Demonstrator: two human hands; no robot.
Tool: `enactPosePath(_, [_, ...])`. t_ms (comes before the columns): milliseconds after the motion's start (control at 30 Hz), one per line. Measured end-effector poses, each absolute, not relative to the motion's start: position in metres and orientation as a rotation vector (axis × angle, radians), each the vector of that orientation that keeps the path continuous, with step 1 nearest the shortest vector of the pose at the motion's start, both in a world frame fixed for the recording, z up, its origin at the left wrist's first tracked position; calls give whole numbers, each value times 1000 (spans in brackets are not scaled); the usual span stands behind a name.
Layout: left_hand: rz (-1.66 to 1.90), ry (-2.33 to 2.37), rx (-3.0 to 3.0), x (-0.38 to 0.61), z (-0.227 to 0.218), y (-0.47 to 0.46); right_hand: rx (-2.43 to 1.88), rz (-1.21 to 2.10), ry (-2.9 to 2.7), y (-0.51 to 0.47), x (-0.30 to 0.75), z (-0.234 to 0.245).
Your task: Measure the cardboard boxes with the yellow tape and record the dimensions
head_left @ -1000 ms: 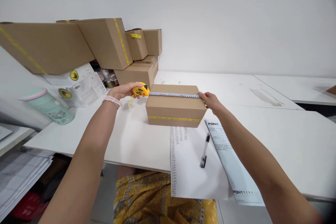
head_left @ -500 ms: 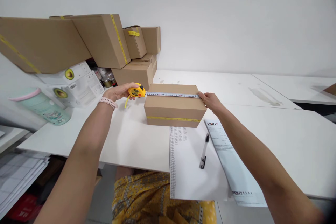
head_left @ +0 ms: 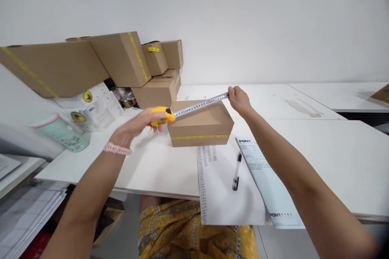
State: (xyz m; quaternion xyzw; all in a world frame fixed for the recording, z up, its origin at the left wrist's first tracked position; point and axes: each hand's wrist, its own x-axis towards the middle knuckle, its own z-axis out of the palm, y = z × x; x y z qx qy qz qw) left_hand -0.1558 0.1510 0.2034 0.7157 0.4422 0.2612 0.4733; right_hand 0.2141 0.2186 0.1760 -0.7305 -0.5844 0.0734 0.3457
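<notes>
My left hand (head_left: 142, 123) is closed around the yellow case of a tape measure (head_left: 162, 116), to the left of a brown cardboard box (head_left: 197, 131). The metal blade slants up to the right over the box top, its numbers facing me. At the blade's far end, my right hand (head_left: 239, 99) pinches the tip, raised above the box's right back corner. A strip of yellow tape runs along the box's front side. The box stands on the white table, against the top edge of a printed paper sheet (head_left: 225, 198).
A black-capped pen (head_left: 237, 172) lies on the sheet, beside a pale blue PONY paper (head_left: 270, 182). To the left stand a mint tumbler (head_left: 67, 131), a white avocado-print box (head_left: 97, 109) and several stacked cardboard boxes (head_left: 130, 58). A white wall rises behind.
My right hand has lifted the blade's end off the box's right edge, so the blade now slopes upward instead of lying flat. The tape case has tilted, and the view has shifted slightly.
</notes>
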Motion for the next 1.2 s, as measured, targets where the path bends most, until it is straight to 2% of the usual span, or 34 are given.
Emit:
enactPosePath(167, [563, 703, 1123, -84, 134, 59, -1611, 171, -1853, 255, 174, 167])
enactPosePath(267, [743, 668, 941, -39, 110, 43, -1591, 127, -2028, 278, 153, 157])
enactPosePath(533, [851, 704, 832, 2, 132, 67, -1662, 425, -1748, 307, 160, 135])
enactPosePath(1200, [868, 742, 790, 8, 134, 63, -1807, 503, -1758, 293, 152, 148])
